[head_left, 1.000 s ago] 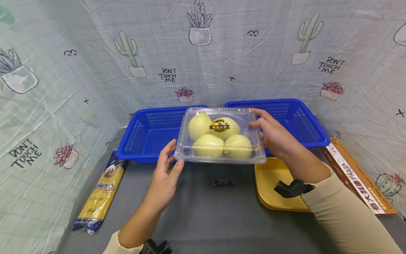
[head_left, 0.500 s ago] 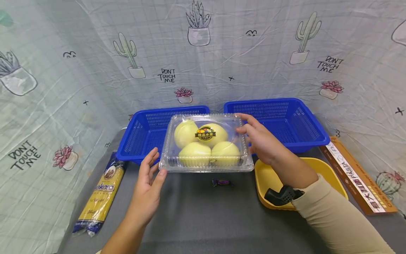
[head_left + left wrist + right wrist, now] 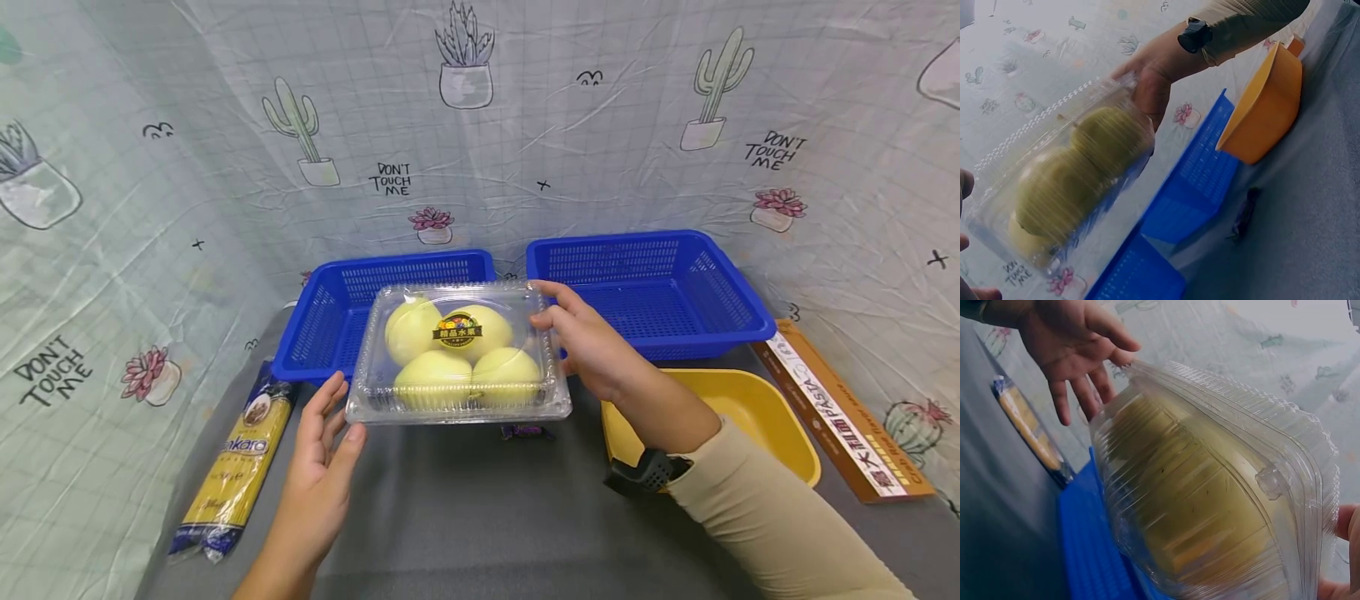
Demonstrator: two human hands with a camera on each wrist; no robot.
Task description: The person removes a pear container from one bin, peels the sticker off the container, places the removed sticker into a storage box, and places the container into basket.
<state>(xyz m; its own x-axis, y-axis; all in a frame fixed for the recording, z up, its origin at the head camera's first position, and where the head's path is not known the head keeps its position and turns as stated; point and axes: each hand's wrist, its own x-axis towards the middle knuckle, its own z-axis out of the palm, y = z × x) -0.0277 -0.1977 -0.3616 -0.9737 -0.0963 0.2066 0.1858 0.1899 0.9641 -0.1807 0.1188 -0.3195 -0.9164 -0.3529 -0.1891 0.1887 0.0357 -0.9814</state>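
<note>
The right hand (image 3: 592,346) grips the right edge of a clear plastic box (image 3: 457,354) of four pale yellow fruits, fingers over the lid and thumb curled round the side, and holds it clear of the grey worktop (image 3: 480,517), a little tilted, above the near rim of the left blue basket (image 3: 330,321). The left hand (image 3: 318,462) is released: its fingers are straight and spread, palm turned toward the box, with the thumb tip at or just beside the box's near left corner; whether it touches cannot be told from the head view. The right wrist view shows that hand (image 3: 1079,344) open with fingers splayed just past the far edge of the box (image 3: 1210,487), with only fingertips of the gripping hand (image 3: 1344,550) in sight at the right. A dark label sits on the lid over the fruits. A second blue basket (image 3: 705,279) stands to the right of the first, the two nearly side by side at the far edge of the worktop against a cloth printed with cacti. A yellow tray (image 3: 757,412) lies near the right forearm, in front of the right basket, and a long orange pasta carton (image 3: 847,417) lies further right. A packet of spaghetti (image 3: 232,462) lies at the left edge of the worktop. A small purple wrapped sweet (image 3: 528,432) lies on the worktop just under the near right corner of the box.
</note>
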